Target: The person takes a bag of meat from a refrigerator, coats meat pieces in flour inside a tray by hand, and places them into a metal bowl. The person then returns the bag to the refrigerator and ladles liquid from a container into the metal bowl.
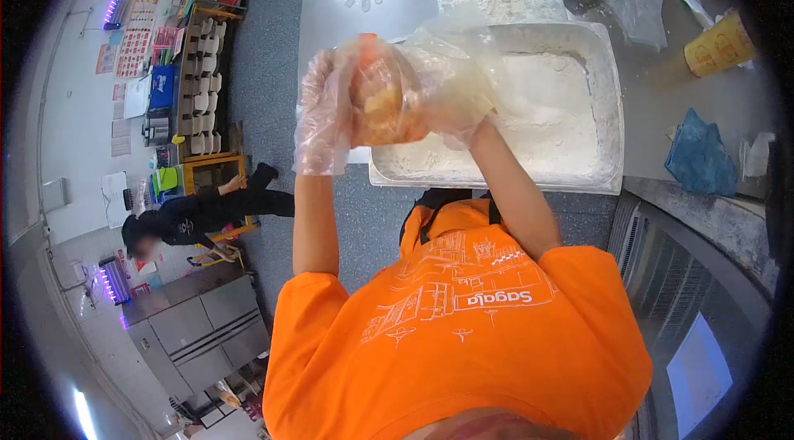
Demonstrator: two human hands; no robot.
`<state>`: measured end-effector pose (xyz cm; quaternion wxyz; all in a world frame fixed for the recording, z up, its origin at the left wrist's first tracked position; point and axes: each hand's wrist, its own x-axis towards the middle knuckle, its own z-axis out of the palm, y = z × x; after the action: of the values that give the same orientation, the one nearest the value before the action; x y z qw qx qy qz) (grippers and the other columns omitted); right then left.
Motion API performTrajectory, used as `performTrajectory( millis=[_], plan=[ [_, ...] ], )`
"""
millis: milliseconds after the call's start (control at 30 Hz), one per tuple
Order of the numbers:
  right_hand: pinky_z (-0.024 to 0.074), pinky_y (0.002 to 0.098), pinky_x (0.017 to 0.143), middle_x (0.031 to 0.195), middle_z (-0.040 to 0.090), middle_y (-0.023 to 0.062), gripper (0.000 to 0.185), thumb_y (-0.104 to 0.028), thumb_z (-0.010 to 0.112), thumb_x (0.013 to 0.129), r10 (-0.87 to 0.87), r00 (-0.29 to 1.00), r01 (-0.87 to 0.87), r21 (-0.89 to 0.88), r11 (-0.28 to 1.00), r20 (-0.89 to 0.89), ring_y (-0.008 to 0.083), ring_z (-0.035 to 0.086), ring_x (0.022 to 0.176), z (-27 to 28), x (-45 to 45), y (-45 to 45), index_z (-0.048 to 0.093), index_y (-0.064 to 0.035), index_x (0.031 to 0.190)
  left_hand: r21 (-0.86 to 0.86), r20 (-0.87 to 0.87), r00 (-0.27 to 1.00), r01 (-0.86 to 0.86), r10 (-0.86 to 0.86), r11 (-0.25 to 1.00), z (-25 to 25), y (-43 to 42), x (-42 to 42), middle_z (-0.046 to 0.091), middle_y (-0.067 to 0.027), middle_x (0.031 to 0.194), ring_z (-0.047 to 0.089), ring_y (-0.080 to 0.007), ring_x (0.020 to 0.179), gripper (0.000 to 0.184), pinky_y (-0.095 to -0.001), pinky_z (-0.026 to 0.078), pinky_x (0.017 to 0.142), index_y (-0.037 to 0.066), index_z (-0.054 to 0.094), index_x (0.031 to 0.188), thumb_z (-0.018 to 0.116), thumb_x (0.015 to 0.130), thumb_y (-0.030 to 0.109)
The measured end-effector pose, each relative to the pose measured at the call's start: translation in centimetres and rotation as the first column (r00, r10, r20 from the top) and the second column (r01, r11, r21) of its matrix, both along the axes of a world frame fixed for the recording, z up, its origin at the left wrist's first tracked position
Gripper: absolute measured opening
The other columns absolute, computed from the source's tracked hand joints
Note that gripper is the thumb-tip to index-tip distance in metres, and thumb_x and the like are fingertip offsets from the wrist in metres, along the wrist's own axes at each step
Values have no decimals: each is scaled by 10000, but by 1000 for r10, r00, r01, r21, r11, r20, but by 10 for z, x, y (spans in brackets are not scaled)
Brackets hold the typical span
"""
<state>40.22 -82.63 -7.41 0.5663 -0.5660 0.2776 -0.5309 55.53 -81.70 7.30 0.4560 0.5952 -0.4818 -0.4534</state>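
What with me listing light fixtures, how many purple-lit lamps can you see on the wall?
2. One purple-lit lamp is at the picture's upper left, near the posters; the second lamp is at lower left, near the steel cabinet. More could be hidden.

Orange shirt (463, 365), white print (496, 283), clear plastic gloves (321, 141)

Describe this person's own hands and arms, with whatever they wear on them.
The left hand and right hand each wear a thin, clear, crinkled plastic glove. The left glove's loose cuff covers the wrist. Bright orange fabric short sleeves leave both forearms bare; they belong to an orange shirt printed with white lettering and line drawings.
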Motion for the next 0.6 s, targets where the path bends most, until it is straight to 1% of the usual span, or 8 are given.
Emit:
performTrajectory(
  millis=[167,267,300,367,400,467,567,600],
  plan=[
    [471,304,1001,1340,561,114,517,-160,676,900,33,999,-34,23,999,41,178,542,1185,5,14,5,501,-46,1374,112,-15,997,-75,77,991,-28,5,-1,637,-62,1201,628,-184,1022,425,-313,517,896,99,614,1290,574,989,396],
    [475,303,992,1331,566,113,500,-160,677,900,32,998,-35,43,998,54,174,547,1175,3,21,10,513,-46,1359,159,438,895,-173,88,972,-40,24,-4,635,-132,1233,585,-223,1129,479,-366,443,1005,55,619,1298,507,1008,420],
    [476,302,988,1328,568,112,494,-160,677,900,28,998,-30,51,998,52,173,548,1171,2,25,12,516,-46,1354,180,440,898,-111,20,977,-47,22,13,662,-115,1201,637,-226,1049,453,-352,522,899,90,622,1301,541,997,416],
    [479,301,982,1322,571,112,483,-160,678,900,27,998,-30,62,998,55,171,551,1164,3,33,15,524,-46,1343,82,346,938,-44,13,996,-65,19,46,680,-101,1132,646,-204,990,367,-331,529,884,57,647,1253,550,1009,314],
    [480,301,979,1319,573,111,477,-160,678,900,29,998,-33,70,997,58,170,553,1160,3,36,16,528,-46,1338,73,371,928,4,-31,997,-70,14,68,673,-80,1108,643,-174,939,325,-276,548,784,37,658,1179,581,998,296],
    [483,300,972,1313,576,111,466,-160,679,900,38,997,-43,82,996,67,167,556,1153,5,47,16,535,-46,1328,182,128,989,-93,71,979,-61,18,71,669,-80,1096,640,-169,924,325,-286,555,778,32,643,1191,575,1004,289],
    [487,299,962,1305,581,110,449,-160,680,901,41,997,-48,96,994,73,164,561,1143,6,59,14,546,-46,1313,208,151,977,-178,148,962,-70,12,90,651,-118,1205,652,-197,1019,326,-312,579,801,18,586,1277,556,1009,201],
    [488,298,959,1302,583,110,443,-160,680,901,43,996,-50,100,994,74,163,562,1139,6,62,14,550,-46,1308,185,62,991,-129,120,974,-68,12,93,644,-119,1213,651,-200,1029,326,-315,579,817,16,585,1276,556,1010,203]
  ],
)
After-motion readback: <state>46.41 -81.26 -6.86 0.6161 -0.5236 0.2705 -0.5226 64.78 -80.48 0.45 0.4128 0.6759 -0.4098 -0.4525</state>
